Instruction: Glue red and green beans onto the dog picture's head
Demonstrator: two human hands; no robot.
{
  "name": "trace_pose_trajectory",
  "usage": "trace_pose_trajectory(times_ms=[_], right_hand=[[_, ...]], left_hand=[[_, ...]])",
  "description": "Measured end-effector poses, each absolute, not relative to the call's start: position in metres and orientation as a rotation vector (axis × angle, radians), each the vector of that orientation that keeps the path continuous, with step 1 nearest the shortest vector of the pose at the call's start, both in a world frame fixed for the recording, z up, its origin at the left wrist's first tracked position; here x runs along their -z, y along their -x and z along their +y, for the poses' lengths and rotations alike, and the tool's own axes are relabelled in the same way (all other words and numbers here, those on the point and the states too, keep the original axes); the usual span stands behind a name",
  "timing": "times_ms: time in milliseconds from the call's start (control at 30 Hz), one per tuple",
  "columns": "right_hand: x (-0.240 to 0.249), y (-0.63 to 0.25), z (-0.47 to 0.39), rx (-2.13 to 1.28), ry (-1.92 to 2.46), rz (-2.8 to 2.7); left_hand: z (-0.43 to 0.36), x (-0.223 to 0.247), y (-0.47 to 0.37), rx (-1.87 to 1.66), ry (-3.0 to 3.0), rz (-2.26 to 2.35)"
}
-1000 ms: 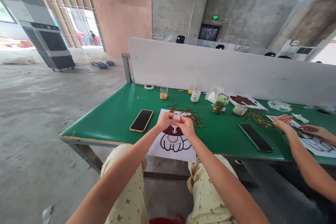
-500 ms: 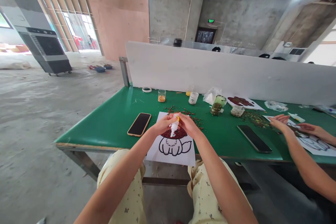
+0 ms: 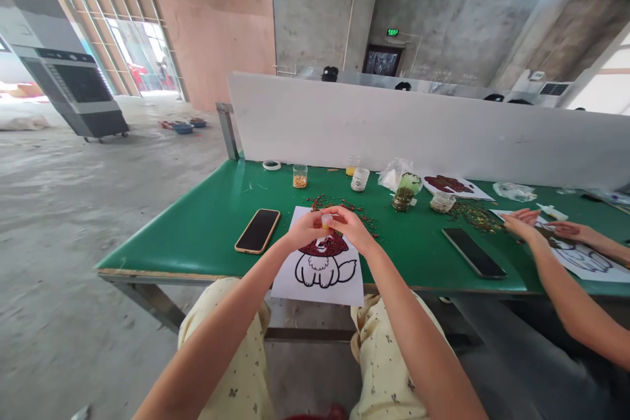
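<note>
Your left hand (image 3: 303,230) and right hand (image 3: 350,224) gripped a small white-yellow item (image 3: 326,220), probably for steadiness. Drawing (image 3: 319,270) lay beneath, likely for reach.

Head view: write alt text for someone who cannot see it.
The person's hands hold a small white and yellow object over a drawn animal, its head partly covered in dark red bits. The sheet overhangs a green table's near edge, beside a phone.
</note>
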State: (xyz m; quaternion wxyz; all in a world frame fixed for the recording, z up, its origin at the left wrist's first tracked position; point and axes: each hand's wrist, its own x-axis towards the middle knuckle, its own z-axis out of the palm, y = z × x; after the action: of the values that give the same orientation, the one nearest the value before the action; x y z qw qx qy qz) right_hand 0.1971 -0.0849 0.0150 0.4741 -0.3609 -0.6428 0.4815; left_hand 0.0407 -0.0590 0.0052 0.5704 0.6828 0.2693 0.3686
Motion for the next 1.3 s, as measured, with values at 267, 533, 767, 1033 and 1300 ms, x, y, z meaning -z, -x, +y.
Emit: trace_pose_trajectory(times_ms=[267, 533, 767, 1033, 1300], right_hand=[[-0.011, -0.196, -0.084, -1.140, 0.833, -1.578], [-0.013, -0.196, -0.088, -1.262, 0.844, -1.557], [-0.004, -0.190, -0.083, -1.271, 0.828, -1.513], [0.010, -0.190, -0.081, -1.251, 0.861, -1.499], [0.016, -0.185, -0.084, -1.149, 0.931, -1.448]], left_hand=[[-0.060, -0.010, -0.040, -0.823, -1.558, 0.617], [-0.056, -0.004, -0.039, -0.973, -1.508, 0.575], [-0.056, -0.005, -0.043, -1.046, -1.441, 0.651], [-0.059, 0.003, -0.046, -1.014, -1.461, 0.663], [-0.059, 0.010, -0.044, -0.988, -1.454, 0.669]])
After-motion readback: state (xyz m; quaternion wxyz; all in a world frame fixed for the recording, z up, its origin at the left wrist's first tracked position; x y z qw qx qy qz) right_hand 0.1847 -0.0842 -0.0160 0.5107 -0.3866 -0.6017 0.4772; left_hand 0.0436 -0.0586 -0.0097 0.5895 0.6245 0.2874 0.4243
